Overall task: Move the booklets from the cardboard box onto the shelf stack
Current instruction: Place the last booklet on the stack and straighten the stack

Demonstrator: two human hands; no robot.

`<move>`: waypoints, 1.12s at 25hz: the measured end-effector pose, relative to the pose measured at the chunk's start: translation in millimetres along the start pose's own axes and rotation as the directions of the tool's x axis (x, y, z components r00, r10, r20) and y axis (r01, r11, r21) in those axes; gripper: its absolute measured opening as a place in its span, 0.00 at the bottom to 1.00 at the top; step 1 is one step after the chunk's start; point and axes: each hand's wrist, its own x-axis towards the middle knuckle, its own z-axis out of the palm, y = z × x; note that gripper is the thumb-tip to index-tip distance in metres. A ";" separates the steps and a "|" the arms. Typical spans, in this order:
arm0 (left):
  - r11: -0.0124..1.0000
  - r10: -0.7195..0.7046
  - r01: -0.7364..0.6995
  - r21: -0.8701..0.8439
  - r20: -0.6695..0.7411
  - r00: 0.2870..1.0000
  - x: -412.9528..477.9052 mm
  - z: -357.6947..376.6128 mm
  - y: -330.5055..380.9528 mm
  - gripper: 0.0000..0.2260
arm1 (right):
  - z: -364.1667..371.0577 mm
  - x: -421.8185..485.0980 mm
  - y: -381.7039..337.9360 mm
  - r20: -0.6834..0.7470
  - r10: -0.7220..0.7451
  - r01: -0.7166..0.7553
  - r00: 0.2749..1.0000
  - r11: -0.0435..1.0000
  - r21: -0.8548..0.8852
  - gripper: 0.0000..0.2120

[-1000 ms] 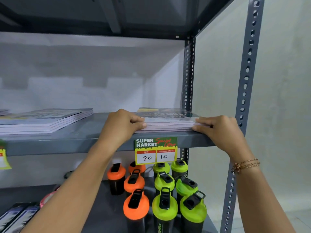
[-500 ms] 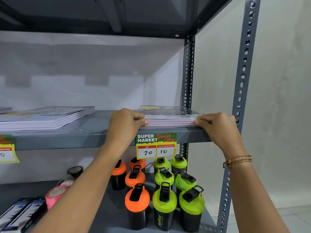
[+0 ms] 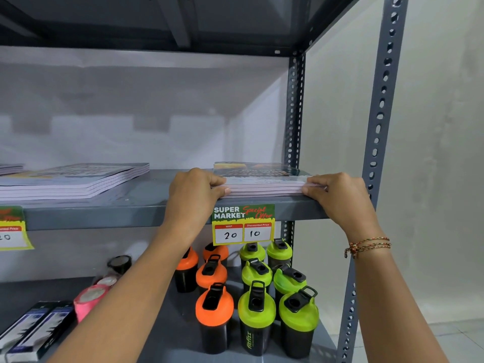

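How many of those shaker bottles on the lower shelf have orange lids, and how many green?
Orange-lidded bottles: 4
Green-lidded bottles: 6
Total: 10

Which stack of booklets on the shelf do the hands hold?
The right-hand stack, above the price tag: the left hand and right hand grip its two front corners. The other stack, further left, is untouched.
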 end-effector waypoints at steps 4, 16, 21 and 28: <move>1.000 -0.026 0.026 0.011 0.009 1.000 0.8 -0.9 3.5 0.15 | -1.2 -0.4 -1.7 0.005 0.019 -0.019 1.000 1.000 0.009 0.12; 0.996 -0.085 0.085 0.011 -0.036 0.996 0.7 -2.9 5.3 0.14 | 1.6 2.0 4.1 -0.039 0.061 -0.056 0.997 0.990 0.129 0.10; 0.996 -0.091 0.092 0.012 -0.064 0.994 -1.0 -5.4 1.7 0.14 | 4.2 2.6 8.0 -0.050 0.071 -0.063 0.996 0.985 0.158 0.13; 0.998 -0.061 0.063 0.031 -0.061 0.996 5.7 -3.4 -8.3 0.13 | 10.9 6.8 8.2 -0.035 0.039 -0.033 0.999 0.985 0.168 0.13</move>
